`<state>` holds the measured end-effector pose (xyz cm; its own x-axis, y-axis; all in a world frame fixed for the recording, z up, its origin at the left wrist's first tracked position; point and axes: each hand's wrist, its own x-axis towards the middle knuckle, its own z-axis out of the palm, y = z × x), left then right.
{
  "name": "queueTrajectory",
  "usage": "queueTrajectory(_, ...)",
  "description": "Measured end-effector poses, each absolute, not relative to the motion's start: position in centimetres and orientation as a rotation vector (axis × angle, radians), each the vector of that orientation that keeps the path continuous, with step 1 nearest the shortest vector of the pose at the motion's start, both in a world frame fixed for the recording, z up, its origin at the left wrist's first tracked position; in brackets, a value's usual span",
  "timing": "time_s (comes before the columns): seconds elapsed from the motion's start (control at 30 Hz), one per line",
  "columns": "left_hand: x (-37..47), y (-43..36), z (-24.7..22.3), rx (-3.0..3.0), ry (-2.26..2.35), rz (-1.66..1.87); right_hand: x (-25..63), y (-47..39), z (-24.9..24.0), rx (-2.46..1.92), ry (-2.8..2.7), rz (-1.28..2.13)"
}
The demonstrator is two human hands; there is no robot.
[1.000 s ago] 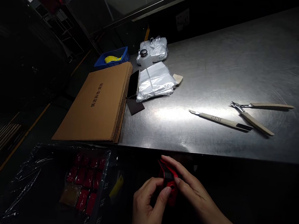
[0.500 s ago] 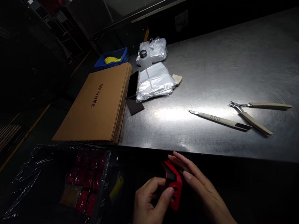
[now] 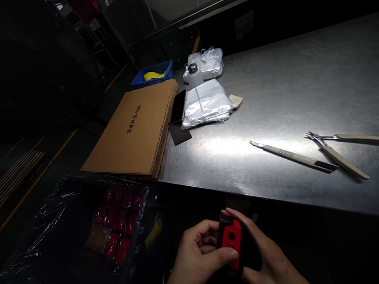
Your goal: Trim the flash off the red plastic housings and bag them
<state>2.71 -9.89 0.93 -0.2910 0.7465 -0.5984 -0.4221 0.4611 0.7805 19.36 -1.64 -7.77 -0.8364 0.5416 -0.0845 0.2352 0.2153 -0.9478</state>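
Note:
Just off the table's front edge, a red and black plastic part [image 3: 234,234] is held between my two hands. One red face with a dark round hole shows. My left hand [image 3: 199,253] grips it from the left, thumb pressed across the lower red face and fingers curled behind. My right hand [image 3: 262,250] wraps its right side, with fingertips at the upper edge; part of that grip is hidden behind the part. On the metal table [image 3: 280,88] lie a craft knife [image 3: 291,156] and a pair of nippers [image 3: 338,148] with pale handles, apart from my hands.
A stack of cardboard [image 3: 134,128] lies at the table's left end. Beside it are a phone [image 3: 178,107], plastic bags [image 3: 208,104], a pump bottle [image 3: 194,76] and a blue bin [image 3: 153,73]. A plastic-lined dark crate [image 3: 52,227] below holds several bagged red parts [image 3: 119,220].
The part has turned so its holed red face shows more fully. My right hand has closed in from beside it to around its right side. The camera view has shifted slightly left.

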Motion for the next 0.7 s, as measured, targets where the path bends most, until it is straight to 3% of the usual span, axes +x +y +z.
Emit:
queueTrajectory(0.43,2.46,-9.81,1.25,0.342,1.451,1.126,18.44,-1.4,-7.21,-0.804,-1.961,2.048)
queueTrajectory(0.7,2.53,-10.01,0.76,0.343,1.452,1.133,18.42,-1.68,-7.43,-0.793,-1.957,2.039)
